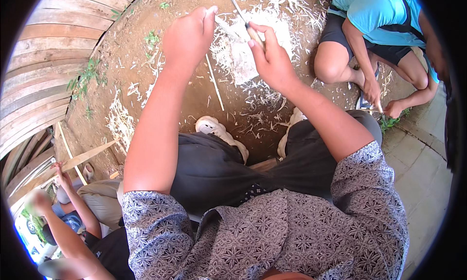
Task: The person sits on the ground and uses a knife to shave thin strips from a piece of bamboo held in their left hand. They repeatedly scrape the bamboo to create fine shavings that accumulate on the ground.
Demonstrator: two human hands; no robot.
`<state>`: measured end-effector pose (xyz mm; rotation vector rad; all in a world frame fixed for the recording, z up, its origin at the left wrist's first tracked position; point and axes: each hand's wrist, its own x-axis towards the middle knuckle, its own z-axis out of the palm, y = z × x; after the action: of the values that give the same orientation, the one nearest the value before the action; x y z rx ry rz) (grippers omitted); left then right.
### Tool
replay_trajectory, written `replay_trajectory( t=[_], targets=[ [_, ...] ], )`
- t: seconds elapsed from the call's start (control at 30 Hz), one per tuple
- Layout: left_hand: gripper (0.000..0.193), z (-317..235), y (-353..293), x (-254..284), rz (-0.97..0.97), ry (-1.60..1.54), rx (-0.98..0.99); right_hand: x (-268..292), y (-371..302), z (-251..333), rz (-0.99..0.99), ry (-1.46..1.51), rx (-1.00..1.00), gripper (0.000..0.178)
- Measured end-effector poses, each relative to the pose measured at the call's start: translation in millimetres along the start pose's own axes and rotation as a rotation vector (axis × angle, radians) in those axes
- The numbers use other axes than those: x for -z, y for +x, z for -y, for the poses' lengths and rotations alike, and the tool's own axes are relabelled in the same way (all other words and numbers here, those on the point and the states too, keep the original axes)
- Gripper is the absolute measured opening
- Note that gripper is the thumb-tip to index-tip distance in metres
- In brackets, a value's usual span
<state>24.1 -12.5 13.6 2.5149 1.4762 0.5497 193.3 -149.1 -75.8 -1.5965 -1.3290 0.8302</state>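
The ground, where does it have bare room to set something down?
Brown soil is mostly bare between the left forearm and the thin wooden stick; grey paving is open beyond the right sleeve. Crowded: wood shavings beneath the knife.

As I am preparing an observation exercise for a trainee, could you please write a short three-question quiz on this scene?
1. Which hand holds the knife?
2. True or false: the person in the turquoise shirt stands upright on straight legs.
3. Fill in the blank: pale ____ lie scattered over the brown earth.

Key:
1. The right hand.
2. False: the person in the turquoise shirt is low down, with bent knees.
3. Shavings.
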Motion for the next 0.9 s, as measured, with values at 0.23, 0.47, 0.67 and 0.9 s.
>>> replay_trajectory(
  t=[0.23,0.47,0.67,0.9],
  targets=[
    [0.047,-4,3,-3,-0.069,-0.001,-0.102,12,16,26,0.186,-0.238,-0.252,0.033],
    [0.048,-3,1,-2,-0.032,0.003,-0.074,1,6,-10,0.04,-0.179,-0.065,0.042],
    [0.048,-6,1,0,-0.026,0.001,-0.04,9,17,2,0.044,-0.045,-0.122,0.042],
    [0.054,-7,1,2,-0.032,-0.041,0.003,12,15,52,-0.063,0.113,-0.132,0.037]
  ],
)
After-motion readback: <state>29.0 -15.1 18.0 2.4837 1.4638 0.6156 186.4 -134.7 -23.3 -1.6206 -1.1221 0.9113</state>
